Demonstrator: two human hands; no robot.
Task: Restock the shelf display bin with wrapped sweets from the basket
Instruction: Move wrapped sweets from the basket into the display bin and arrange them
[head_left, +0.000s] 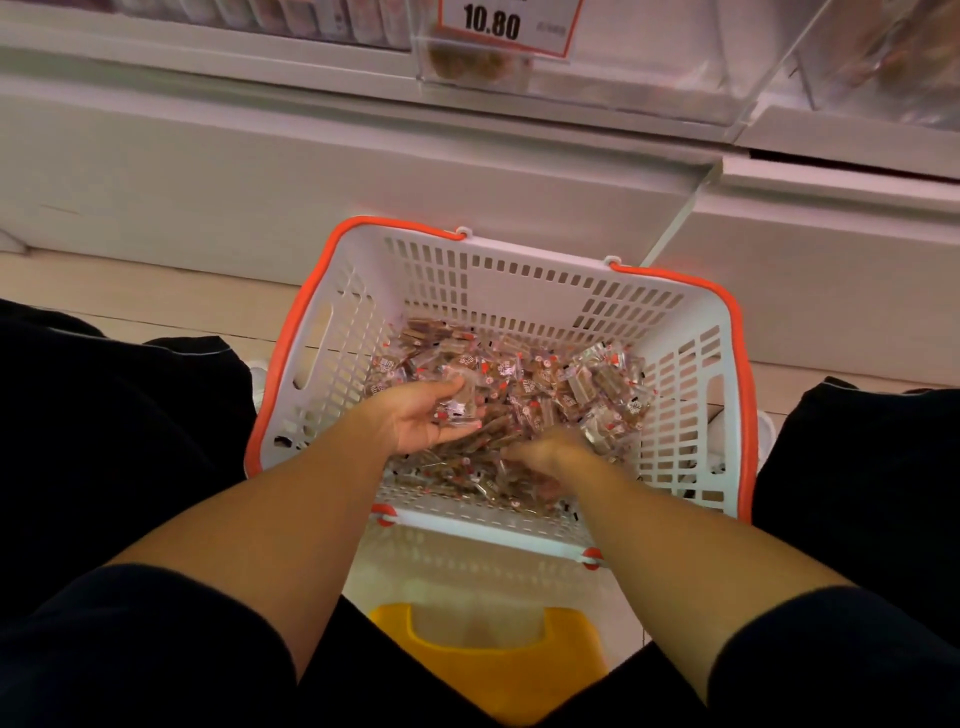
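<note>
At the bottom centre of the frame a yellow stool (488, 649) sits between my knees, and just above it the white basket (332, 364) with its orange rim fills the middle. Both my hands are down inside it. My left hand (421, 418) lies palm up, fingers curled round a small clutch of wrapped sweets (571, 384); my right hand (543, 452) is buried knuckles-up in the heap, and I cannot tell whether it holds anything. The sweets are small clear-wrapped brown pieces with red and white print, loose and slippery-looking, piled across the basket floor. The display bin (597, 67) I must fill is in the upper centre-right of the frame, straight ahead and above the basket, clear-walled, behind the 10.80 price tag (506, 23). I judge the lift goes up and forward, with my left hand loaded and ready to go first.
</note>
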